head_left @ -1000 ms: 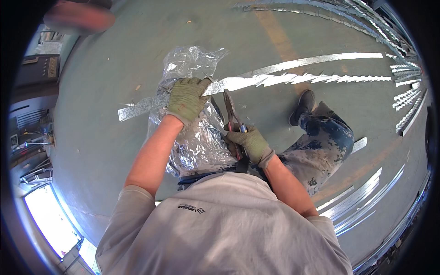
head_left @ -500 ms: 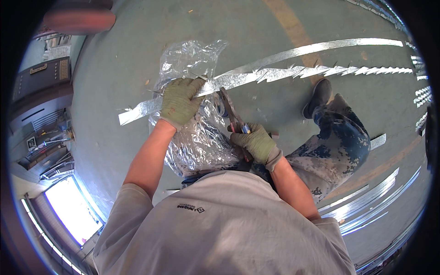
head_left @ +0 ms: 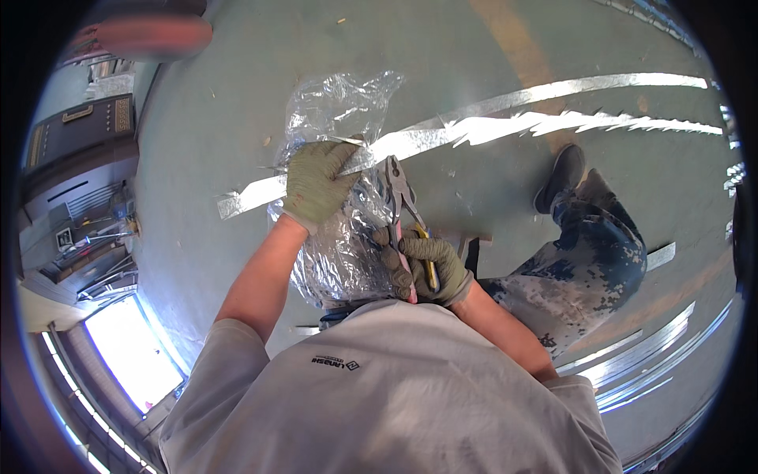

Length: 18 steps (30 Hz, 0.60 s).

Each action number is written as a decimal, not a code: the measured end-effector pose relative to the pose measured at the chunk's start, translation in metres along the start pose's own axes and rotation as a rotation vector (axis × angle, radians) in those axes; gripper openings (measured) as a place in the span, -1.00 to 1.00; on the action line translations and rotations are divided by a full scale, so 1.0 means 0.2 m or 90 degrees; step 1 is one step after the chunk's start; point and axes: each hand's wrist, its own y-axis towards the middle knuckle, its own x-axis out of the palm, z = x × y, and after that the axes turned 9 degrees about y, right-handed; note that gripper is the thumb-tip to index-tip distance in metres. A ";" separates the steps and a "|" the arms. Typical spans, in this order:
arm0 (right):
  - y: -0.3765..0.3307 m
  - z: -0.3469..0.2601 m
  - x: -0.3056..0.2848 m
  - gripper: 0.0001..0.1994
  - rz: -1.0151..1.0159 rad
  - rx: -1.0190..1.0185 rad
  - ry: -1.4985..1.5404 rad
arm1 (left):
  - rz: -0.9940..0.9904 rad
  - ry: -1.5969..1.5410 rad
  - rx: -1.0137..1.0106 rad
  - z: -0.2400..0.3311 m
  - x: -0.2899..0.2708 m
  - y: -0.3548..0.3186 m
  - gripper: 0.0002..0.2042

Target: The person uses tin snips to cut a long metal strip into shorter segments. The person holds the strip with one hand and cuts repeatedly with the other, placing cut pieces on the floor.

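My left hand [head_left: 318,180], in an olive-green work glove, is closed around a shiny metal strip [head_left: 414,142] near its left end. A row of pointed, bent-up teeth runs along the strip toward the far right. In my gloved right hand [head_left: 439,265] is a pair of pliers [head_left: 399,189], with one pink and one yellow-and-black handle. The handles stand spread apart, and the jaws point away from me just below the strip, apart from it. Crinkled clear plastic film [head_left: 339,107] lies under the strip and over my left leg.
A second, plain metal strip [head_left: 584,85] curves beyond the toothed one. More strips [head_left: 639,347] lie on the green floor [head_left: 237,103] at the lower right. My right shoe [head_left: 562,174] is close to the strip. A dark panelled cabinet or door [head_left: 79,130] is at the left.
The pliers have turned from edge-on to flat toward me, with their handles now spread. My right-hand fingers have shifted on the handles. The left hand keeps its grip on the strip.
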 end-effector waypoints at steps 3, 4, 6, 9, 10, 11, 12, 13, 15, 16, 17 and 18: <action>0.03 -0.02 -0.03 -0.47 -0.093 0.012 -0.039 | 0.029 0.034 0.036 -0.02 0.01 -0.01 -0.46; 0.03 -0.03 -0.03 -0.46 -0.063 0.003 -0.068 | 0.036 0.049 0.042 -0.01 0.01 -0.01 -0.46; 0.01 -0.06 -0.02 -0.46 -0.002 -0.018 -0.122 | -0.003 0.080 0.021 0.02 0.02 0.00 -0.44; 0.00 -0.03 0.03 -0.49 -0.024 -0.014 -0.127 | -0.032 0.124 0.019 0.01 0.04 -0.02 -0.44; 0.00 -0.02 0.05 -0.50 -0.001 -0.029 -0.153 | -0.034 0.140 0.022 0.01 0.05 -0.03 -0.44; -0.01 -0.01 0.07 -0.51 0.024 -0.041 -0.182 | -0.034 0.136 0.026 0.00 0.05 -0.03 -0.44; -0.03 0.00 0.07 -0.53 0.050 -0.051 -0.209 | -0.034 0.132 0.028 0.01 0.05 -0.03 -0.45; -0.04 0.01 0.08 -0.54 0.076 -0.063 -0.237 | -0.034 0.128 0.031 0.01 0.05 -0.03 -0.45; -0.07 0.04 0.12 -0.61 0.167 -0.088 -0.307 | -0.043 0.144 0.031 0.02 0.05 -0.02 -0.45; -0.08 0.06 0.14 -0.64 0.214 -0.101 -0.341 | -0.049 0.151 0.030 0.02 0.06 -0.01 -0.44; -0.08 0.06 0.15 -0.66 0.267 -0.108 -0.410 | -0.033 0.150 0.039 0.01 0.07 -0.02 -0.45; -0.08 0.06 0.15 -0.69 0.318 -0.117 -0.476 | -0.019 0.151 0.050 0.01 0.08 -0.02 -0.45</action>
